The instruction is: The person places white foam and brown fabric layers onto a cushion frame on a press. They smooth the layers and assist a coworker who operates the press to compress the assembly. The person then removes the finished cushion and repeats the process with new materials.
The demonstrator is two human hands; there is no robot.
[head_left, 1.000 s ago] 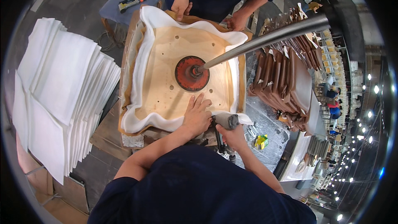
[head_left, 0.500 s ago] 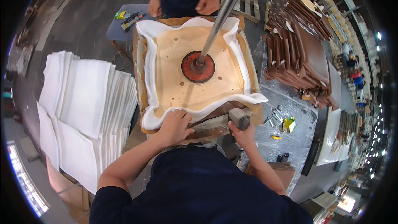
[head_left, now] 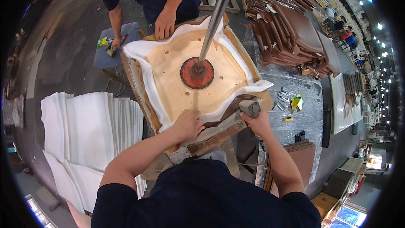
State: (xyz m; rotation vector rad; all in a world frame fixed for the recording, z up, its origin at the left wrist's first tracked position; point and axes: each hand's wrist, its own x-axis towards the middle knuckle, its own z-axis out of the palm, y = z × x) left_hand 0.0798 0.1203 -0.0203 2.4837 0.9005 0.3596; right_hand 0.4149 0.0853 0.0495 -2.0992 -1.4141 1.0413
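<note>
Holding the staple gun (head_left: 249, 108) in the right fingers (head_left: 249, 120), best steady the white padding (head_left: 255, 87) with left fingers (head_left: 189, 115), their grip unclear.

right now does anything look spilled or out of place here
Loose silvery metal strips lie scattered beside a yellow-and-green packet on the plastic-covered table, perhaps spilled, since they point different ways. Nothing else stands out.

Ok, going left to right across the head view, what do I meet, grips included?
White sheet stack → left grip → right grip on the grey tool → yellow-green packet → grey stack. I left out overlapping things.
</note>
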